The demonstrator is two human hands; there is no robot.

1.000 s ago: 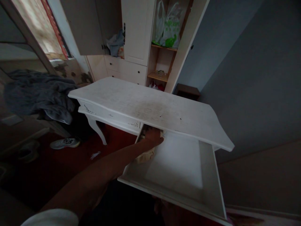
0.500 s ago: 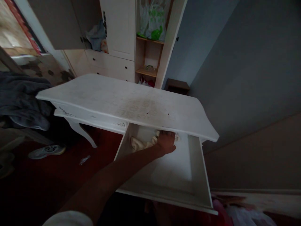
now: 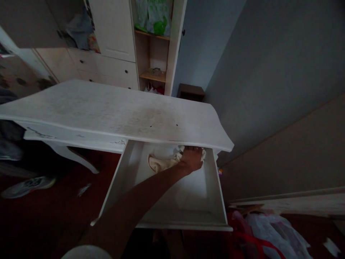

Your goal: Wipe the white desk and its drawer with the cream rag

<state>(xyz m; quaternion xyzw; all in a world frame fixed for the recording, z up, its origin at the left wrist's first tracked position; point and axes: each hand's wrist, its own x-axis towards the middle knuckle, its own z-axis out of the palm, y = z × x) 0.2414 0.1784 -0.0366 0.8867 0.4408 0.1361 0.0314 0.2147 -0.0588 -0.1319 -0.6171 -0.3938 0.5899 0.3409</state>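
Observation:
My left hand (image 3: pixel 192 159) reaches in from the lower left, palm down, into a pulled-out white drawer (image 3: pixel 175 212). Its fingers are closed over a crumpled cream cloth (image 3: pixel 161 164), pressed against the drawer's bottom near the back right corner. A loose end of the cloth trails to the left of the hand. Part of the cloth and the fingertips are hidden under the hand. The drawer belongs to a white table (image 3: pixel 107 108) with a smudged, dark-stained top. My right hand is out of view.
Behind the table stands a white cabinet (image 3: pixel 113 32) with open doors and bags on its shelves. A grey wall (image 3: pixel 269 90) rises at the right. Plastic bags (image 3: pixel 275 233) lie at the lower right, and a shoe (image 3: pixel 29 187) at the left.
My left hand has moved with the cloth toward the drawer's right side. The camera's view has shifted to the right, showing more of the bags on the floor.

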